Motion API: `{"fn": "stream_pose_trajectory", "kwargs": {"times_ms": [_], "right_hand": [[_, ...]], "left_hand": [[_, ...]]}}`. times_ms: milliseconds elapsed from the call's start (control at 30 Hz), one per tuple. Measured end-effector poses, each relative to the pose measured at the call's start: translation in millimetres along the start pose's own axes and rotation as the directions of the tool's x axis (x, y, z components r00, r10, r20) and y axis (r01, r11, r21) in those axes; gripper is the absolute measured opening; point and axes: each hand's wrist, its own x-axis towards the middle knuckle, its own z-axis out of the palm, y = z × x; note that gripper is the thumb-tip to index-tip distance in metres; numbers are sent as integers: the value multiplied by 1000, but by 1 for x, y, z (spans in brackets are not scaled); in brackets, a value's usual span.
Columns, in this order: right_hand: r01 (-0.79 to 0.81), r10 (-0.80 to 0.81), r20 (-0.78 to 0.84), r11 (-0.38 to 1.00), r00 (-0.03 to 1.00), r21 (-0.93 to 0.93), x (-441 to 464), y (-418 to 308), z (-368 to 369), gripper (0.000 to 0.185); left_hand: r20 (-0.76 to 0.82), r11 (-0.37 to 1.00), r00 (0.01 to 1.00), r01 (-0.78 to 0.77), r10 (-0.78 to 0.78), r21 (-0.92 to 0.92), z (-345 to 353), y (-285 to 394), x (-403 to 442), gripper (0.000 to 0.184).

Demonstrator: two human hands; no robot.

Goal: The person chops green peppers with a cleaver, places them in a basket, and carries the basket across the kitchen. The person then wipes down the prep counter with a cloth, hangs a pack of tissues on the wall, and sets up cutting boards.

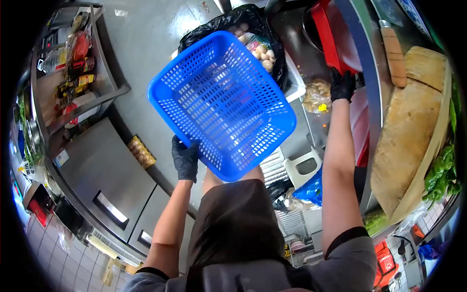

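A blue perforated plastic basket (pixel 221 104) with nothing in it is tilted in front of me. My left hand (pixel 185 158), in a black glove, grips its near left rim. Out to the right, my right hand (pixel 342 86), also black-gloved, reaches under the counter edge. Its fingers are spread at the near end of a red plastic container (pixel 325 36); whether they press on it I cannot tell. Just left of that hand lies a clear bag of brownish food (pixel 317 95) with a yellow tag. Behind the basket, a black plastic bag (pixel 250 17) holds pale round mushrooms (pixel 264 56).
A thick wooden chopping board (pixel 408 136) and a wood-handled knife (pixel 393 53) lie on the right counter, beside green peppers (pixel 440 173). A white stool (pixel 304 168) and blue bag (pixel 310 190) are below. Left stand a steel fridge (pixel 102 175) and a condiment shelf (pixel 80 104).
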Motion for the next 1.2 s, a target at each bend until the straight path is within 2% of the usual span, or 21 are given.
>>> {"fn": "stream_pose_trajectory", "kwargs": {"times_ms": [67, 100, 167, 233, 300, 333, 433, 533, 600, 667, 700, 800, 833, 900, 933, 1000, 1033, 1067, 1133, 1167, 1200], "right_hand": [[-113, 136, 176, 985, 975, -133, -30, 1, 0, 53], [247, -98, 297, 819, 950, -519, -64, -3, 0, 47], [626, -162, 606, 267, 779, -733, -165, -14, 8, 46], [798, 95, 794, -3, 600, -603, -270, -30, 47, 52], [957, 395, 872, -117, 291, -266, -358, -39, 87, 55], [974, 455, 873, -208, 176, -88, -384, -36, 96, 45], [993, 376, 919, -43, 119, -111, -392, -10, 82, 20], [969, 46, 971, -87, 236, -232, -388, -19, 100, 16], [772, -154, 760, 221, 632, -597, -395, -14, 103, 14], [526, -224, 482, 480, 847, -702, -417, -32, 127, 24], [443, -246, 377, 631, 893, -637, -416, -29, 125, 33], [353, -341, 131, 746, 931, -565, -418, -30, 129, 38], [403, -394, 131, 760, 910, -509, -423, -32, 140, 38], [492, -491, 114, 772, 864, -402, -434, -35, 161, 39], [445, -431, 135, 788, 892, -426, -427, -35, 164, 39], [350, -304, 173, 806, 937, -478, -403, -31, 172, 40], [409, -327, 268, 838, 906, -361, -402, -32, 192, 44], [346, -170, 302, 470, 938, -812, -386, -40, 198, 50], [481, -266, 417, 653, 869, -585, -355, -19, 219, 48], [577, -353, 458, 456, 816, -677, -314, -4, 219, 50], [485, -354, 345, 476, 869, -734, -296, -6, 232, 50]], "left_hand": [[-18, 998, 1000, -8, 9, 55, -12, -8, 1, 31], [-12, 1000, 1000, 5, -5, 11, -16, -5, -1, 31], [8, 996, 997, 72, -72, -47, -24, 18, -8, 31], [22, 995, 997, 72, -73, 64, -41, 36, -9, 31], [72, 988, 994, 75, -86, 138, -55, 67, -12, 30], [131, 985, 987, 69, -91, 161, -64, 79, -11, 26], [299, 984, 948, 62, -110, 167, -97, 112, -14, 24], [454, 902, 890, 234, -48, -364, -141, 163, -40, 28], [438, 965, 899, 100, 16, -241, -184, 170, -54, 31], [362, 996, 929, -64, 84, -68, -226, 150, -59, 31], [347, 995, 932, -101, 103, -24, -248, 140, -67, 30], [324, 1000, 946, -2, 2, -3, -313, 84, -73, 26], [296, 996, 955, 45, -19, -81, -330, 68, -82, 27], [268, 996, 960, 87, -75, -35, -360, 40, -91, 26], [250, 988, 960, 101, -126, 114, -372, 29, -91, 26], [219, 986, 961, 167, -168, 26, -384, 17, -103, 24], [189, 983, 965, 186, -183, 5, -388, 9, -106, 25], [215, 985, 962, 169, -170, 23, -392, 9, -108, 24], [182, 984, 969, 175, -164, -44, -389, 12, -120, 23], [159, 990, 977, 143, -143, 12, -384, 23, -127, 23], [138, 991, 983, 113, -122, 69, -381, 34, -134, 24]]}}
